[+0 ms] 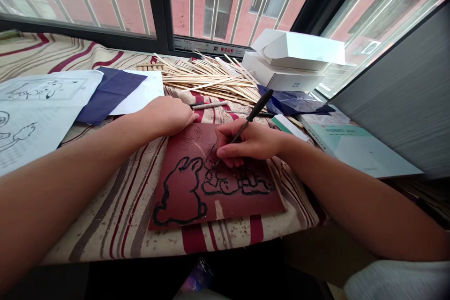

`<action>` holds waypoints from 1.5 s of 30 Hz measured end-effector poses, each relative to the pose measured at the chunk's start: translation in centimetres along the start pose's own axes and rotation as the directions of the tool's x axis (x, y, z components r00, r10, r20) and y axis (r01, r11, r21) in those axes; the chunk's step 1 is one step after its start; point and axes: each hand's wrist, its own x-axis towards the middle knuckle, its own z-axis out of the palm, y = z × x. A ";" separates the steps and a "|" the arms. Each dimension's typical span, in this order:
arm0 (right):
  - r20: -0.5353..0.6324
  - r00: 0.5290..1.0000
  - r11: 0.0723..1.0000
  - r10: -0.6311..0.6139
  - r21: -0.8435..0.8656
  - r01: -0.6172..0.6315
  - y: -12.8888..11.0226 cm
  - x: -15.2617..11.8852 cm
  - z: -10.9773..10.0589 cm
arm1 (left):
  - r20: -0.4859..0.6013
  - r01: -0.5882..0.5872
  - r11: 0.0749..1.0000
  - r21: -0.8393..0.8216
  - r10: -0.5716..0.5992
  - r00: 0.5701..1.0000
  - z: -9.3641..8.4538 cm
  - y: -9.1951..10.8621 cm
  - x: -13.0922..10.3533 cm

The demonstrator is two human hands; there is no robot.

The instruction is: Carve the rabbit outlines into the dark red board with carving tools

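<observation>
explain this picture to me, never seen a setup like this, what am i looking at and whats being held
There's no machine here, just a person's two bare hands. The single picture comes from a camera worn on the head, looking forward and down.

The right hand grips a thin tool with a black handle, its tip pointing down at a reddish-brown board marked with black outlines. The left hand lies at the board's upper edge, towards the picture's left.

Under the board is a striped cloth. Around it are printed drawings on the left, a pile of wooden sticks behind, and white boxes and a book on the right.
</observation>
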 end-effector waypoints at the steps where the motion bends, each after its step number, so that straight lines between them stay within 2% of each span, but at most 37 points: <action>1: -0.003 1.000 1.000 0.010 0.009 -0.009 0.0 0.0 0.0 | -0.003 -0.001 1.000 -0.003 0.001 1.000 0.1 0.0 0.0; 9: -0.044 0.998 0.996 0.040 0.083 -0.036 0.2 0.1 0.1 | -0.009 0.019 1.000 -0.019 -0.019 1.000 0.0 0.1 -0.1; 17: -0.205 0.979 0.992 0.015 0.124 0.011 1.3 0.5 -0.5 | -0.007 0.015 0.999 -0.034 -0.015 1.000 -0.1 0.1 -0.1; 23: -0.271 0.962 0.993 -0.021 0.110 0.052 0.3 0.8 1.3 | -0.012 0.010 1.000 -0.016 -0.010 1.000 -0.2 0.3 -0.3; 29: -0.424 0.905 0.993 -0.021 0.093 0.067 -1.5 1.7 4.3 | -0.016 -0.012 0.999 -0.034 0.012 1.000 0.2 -0.1 0.2; 33: -0.436 0.900 0.999 0.008 0.035 0.008 -1.6 2.7 5.6 | -0.018 -0.026 0.999 -0.032 0.025 1.000 0.2 0.0 0.2; 37: -0.469 0.883 0.995 0.031 -0.071 -0.072 -1.2 3.0 5.9 | -0.019 -0.044 0.999 -0.009 0.044 0.999 0.0 0.2 -0.1; 42: -0.452 0.888 0.995 0.086 -0.013 -0.103 -1.1 2.8 5.7 | -0.051 -0.060 0.998 -0.021 0.059 0.997 0.3 0.0 0.0; 45: -0.455 0.889 0.995 0.050 -0.056 -0.084 -1.1 2.8 5.6 | -0.057 -0.046 0.998 -0.043 0.044 0.997 0.5 -0.1 0.1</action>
